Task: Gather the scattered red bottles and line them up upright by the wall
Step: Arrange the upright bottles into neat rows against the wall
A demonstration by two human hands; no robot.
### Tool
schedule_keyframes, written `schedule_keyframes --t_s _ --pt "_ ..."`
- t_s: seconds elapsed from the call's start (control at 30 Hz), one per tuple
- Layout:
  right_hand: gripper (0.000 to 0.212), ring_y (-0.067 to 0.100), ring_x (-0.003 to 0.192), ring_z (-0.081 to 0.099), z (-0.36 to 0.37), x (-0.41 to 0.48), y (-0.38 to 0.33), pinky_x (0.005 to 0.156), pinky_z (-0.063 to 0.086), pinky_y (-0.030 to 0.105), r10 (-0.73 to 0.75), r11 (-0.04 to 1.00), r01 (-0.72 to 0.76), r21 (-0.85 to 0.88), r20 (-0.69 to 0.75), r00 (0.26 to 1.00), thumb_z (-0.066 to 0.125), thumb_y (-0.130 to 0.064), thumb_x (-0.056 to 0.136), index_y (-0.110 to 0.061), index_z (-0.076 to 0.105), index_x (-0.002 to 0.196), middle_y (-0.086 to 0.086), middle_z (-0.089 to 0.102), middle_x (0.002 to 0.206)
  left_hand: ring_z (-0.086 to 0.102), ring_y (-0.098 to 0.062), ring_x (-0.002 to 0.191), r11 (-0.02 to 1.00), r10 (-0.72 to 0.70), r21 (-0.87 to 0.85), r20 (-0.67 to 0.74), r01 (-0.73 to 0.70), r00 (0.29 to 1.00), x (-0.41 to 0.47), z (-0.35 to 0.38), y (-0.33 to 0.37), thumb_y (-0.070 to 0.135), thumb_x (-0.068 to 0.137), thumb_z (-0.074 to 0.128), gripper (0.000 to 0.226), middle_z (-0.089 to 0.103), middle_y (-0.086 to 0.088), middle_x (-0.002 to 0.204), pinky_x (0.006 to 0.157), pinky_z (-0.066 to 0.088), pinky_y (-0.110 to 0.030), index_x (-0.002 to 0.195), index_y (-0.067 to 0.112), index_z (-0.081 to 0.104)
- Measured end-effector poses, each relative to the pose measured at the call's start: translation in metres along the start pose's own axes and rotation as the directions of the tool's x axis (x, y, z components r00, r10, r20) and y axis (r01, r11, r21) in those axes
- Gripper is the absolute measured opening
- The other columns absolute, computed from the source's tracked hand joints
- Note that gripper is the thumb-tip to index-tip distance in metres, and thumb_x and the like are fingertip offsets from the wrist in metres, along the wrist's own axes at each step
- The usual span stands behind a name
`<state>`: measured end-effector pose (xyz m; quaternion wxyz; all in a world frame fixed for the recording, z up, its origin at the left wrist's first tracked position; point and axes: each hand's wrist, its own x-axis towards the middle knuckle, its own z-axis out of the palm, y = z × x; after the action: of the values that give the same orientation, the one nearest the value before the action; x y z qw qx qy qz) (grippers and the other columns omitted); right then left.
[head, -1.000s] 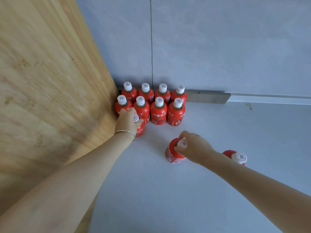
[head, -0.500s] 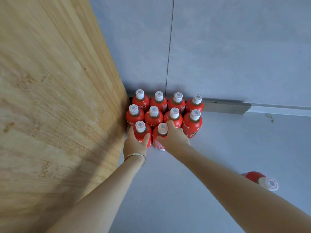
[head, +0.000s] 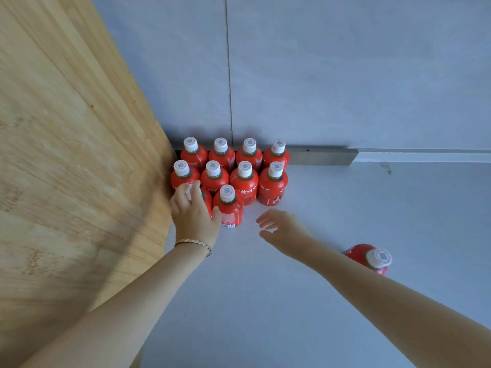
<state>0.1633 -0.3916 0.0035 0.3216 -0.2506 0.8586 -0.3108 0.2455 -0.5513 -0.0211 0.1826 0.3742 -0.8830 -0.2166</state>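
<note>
Several red bottles with white caps stand upright in two rows (head: 244, 179) in the corner by the grey wall (head: 345, 75). In front of them a third row holds two bottles. My left hand (head: 192, 213) covers the top of the left one (head: 207, 200), fingers wrapped round its cap. The right one (head: 229, 207) stands free. My right hand (head: 281, 228) hovers just right of it, fingers apart and empty. One more red bottle (head: 370, 258) stands apart on the floor at the right, partly behind my right forearm.
A tall wooden panel (head: 66, 155) fills the left side and meets the wall at the corner. A metal skirting strip (head: 321, 156) runs along the wall's foot. Pale grey floor (head: 265, 314) spreads out in front and to the right.
My right hand has let go of the bottle it set in the front row and pulled back to the right. My left hand stays on the left front bottle.
</note>
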Motion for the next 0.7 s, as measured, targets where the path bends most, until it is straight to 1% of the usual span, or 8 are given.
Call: schedule_keyframes --t_s 0.07,0.13,0.2,0.27,0.33,0.4,0.5,0.7 --pt "0.024 0.017 0.108 0.06 -0.032 -0.024 0.022 0.097 0.047 0.031 -0.023 0.98 0.016 -0.2 -0.036 0.999 0.056 -0.014 0.089 -0.016 0.062 0.112 0.0 0.066 0.112 0.051 -0.046 0.111 0.967 0.246 0.056 0.034 -0.247 0.969 -0.001 0.0 0.01 0.006 0.064 0.076 0.058 0.053 -0.027 0.121 0.098 0.042 -0.053 0.117 -0.003 0.056" --pt "0.029 0.018 0.115 0.055 -0.065 -0.047 0.039 0.099 0.043 0.031 0.011 0.916 -0.048 -0.398 -0.094 0.996 0.056 -0.024 0.089 -0.021 0.059 0.118 -0.001 0.061 0.119 0.054 -0.045 0.107 0.942 0.322 0.058 0.126 -0.331 0.938 0.003 0.002 0.02 0.005 0.067 0.076 0.053 0.056 -0.026 0.117 0.094 0.046 -0.05 0.116 -0.004 0.057" --pt "0.041 0.02 0.12 0.05 -0.092 -0.065 0.06 0.102 0.037 0.033 0.112 0.792 -0.178 -0.584 -0.148 0.983 0.056 -0.038 0.087 -0.027 0.05 0.126 0.002 0.053 0.125 0.053 -0.043 0.109 0.956 0.284 0.014 0.223 -0.294 0.932 0.007 0.003 0.03 0.005 0.074 0.071 0.048 0.056 -0.025 0.118 0.096 0.044 -0.047 0.118 -0.004 0.055" --pt "0.051 0.022 0.114 0.053 -0.105 -0.077 0.077 0.096 0.041 0.033 0.292 0.683 -0.322 -0.655 -0.16 0.943 0.056 -0.048 0.084 -0.03 0.043 0.13 0.003 0.052 0.121 0.051 -0.04 0.114 0.982 0.181 0.003 0.29 -0.19 0.94 0.011 0.005 0.035 0.008 0.079 0.068 0.046 0.054 -0.024 0.121 0.099 0.041 -0.045 0.122 -0.002 0.051" --pt "0.049 0.022 0.095 0.057 -0.101 -0.083 0.091 0.079 0.045 0.03 0.428 0.721 -0.43 -0.543 -0.138 0.893 0.056 -0.046 0.083 -0.026 0.043 0.126 0.002 0.055 0.105 0.05 -0.039 0.116 0.993 0.103 0.026 0.334 -0.119 0.937 0.014 0.008 0.036 0.011 0.081 0.068 0.048 0.054 -0.022 0.122 0.099 0.042 -0.045 0.124 0.002 0.048" --pt "0.04 0.024 0.085 0.055 -0.092 -0.082 0.095 0.07 0.043 0.029 0.45 0.795 -0.484 -0.364 -0.181 0.875 0.055 -0.04 0.085 -0.019 0.046 0.119 0.003 0.059 0.1 0.05 -0.038 0.116 0.995 0.082 0.031 0.342 -0.098 0.936 0.014 0.009 0.037 0.011 0.08 0.069 0.048 0.056 -0.021 0.121 0.097 0.043 -0.046 0.123 0.004 0.048" --pt "0.034 0.028 0.09 0.057 -0.073 -0.068 0.088 0.069 0.04 0.027 0.375 0.858 -0.44 -0.265 -0.263 0.889 0.054 -0.037 0.085 -0.017 0.051 0.113 0.008 0.063 0.11 0.052 -0.037 0.114 0.996 0.066 0.033 0.324 -0.081 0.944 0.012 0.01 0.037 0.01 0.079 0.071 0.046 0.058 -0.019 0.118 0.095 0.044 -0.046 0.119 0.005 0.049" --pt "0.038 0.023 0.08 0.054 -0.034 -0.01 0.027 0.062 0.042 0.027 0.303 0.953 -0.299 0.046 -0.174 0.937 0.058 -0.035 0.086 -0.01 0.051 0.113 0.004 0.054 0.096 0.053 -0.033 0.114 0.997 0.063 0.018 0.303 -0.072 0.951 0.011 0.012 0.037 0.007 0.079 0.069 0.044 0.059 -0.015 0.116 0.095 0.045 -0.042 0.118 0.008 0.049"
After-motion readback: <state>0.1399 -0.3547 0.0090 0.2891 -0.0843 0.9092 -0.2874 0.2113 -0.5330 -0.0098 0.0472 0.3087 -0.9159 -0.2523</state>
